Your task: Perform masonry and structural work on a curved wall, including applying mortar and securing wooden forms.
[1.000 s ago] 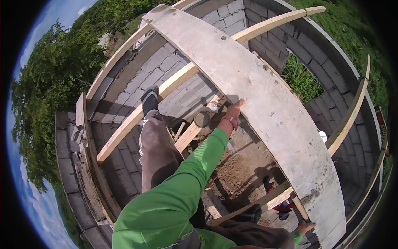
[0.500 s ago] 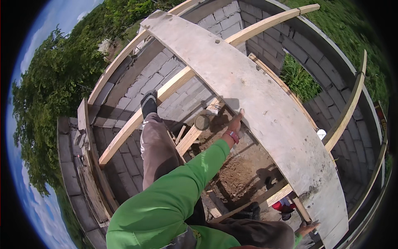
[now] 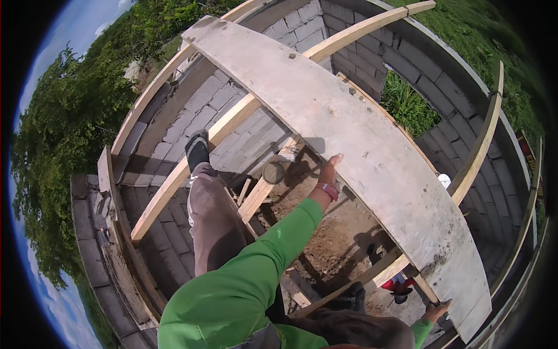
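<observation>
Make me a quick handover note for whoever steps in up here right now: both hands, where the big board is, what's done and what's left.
Left hand: palm flat on the near edge of the big grey board, arm outstretched, not gripping.
Right hand: at the board's lower end, fingers on its edge.
Board: lying across the wooden beams over the block walls, not visibly fastened.
Left foot stands on one beam.
Done: board is up on the beams.
Left: probably final positioning and fixing; keep footing secure.
</observation>
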Demonstrator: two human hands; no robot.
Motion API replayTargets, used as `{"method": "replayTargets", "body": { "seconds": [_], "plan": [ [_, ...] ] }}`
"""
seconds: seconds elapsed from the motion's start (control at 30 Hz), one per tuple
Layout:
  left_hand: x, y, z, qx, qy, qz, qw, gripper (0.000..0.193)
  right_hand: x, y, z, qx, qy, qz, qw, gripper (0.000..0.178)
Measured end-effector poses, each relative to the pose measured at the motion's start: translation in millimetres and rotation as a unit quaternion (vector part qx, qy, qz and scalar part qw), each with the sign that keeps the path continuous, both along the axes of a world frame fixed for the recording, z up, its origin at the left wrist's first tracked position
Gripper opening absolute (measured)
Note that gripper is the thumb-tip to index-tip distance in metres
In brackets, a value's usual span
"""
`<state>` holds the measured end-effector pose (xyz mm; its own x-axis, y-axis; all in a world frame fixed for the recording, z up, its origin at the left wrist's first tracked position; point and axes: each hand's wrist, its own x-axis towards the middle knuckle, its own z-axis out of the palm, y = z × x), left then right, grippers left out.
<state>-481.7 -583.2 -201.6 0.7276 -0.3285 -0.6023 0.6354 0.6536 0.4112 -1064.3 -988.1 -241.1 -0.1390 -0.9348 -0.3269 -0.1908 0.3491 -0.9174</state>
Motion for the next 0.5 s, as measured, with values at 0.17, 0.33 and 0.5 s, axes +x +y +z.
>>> {"method": "replayTargets", "body": {
  "seconds": [0.17, 0.33, 0.5],
  "plan": [
    [12, 12, 36, 0.124, 0.02, -0.036, 0.991, 0.038, 61, 31, 80, 0.037, -0.034, 0.017, 0.999, 0.047],
    [6, -37, 125, 0.294, 0.008, -0.117, 0.949, 0.048, 80, 43, 171, 0.117, -0.18, -0.075, 0.974, 0.054],
    [25, -1, 116, 0.13, -0.037, -0.037, 0.99, 0.032, 77, 4, 118, 0.062, -0.151, -0.148, 0.975, 0.024]
  ]
}}
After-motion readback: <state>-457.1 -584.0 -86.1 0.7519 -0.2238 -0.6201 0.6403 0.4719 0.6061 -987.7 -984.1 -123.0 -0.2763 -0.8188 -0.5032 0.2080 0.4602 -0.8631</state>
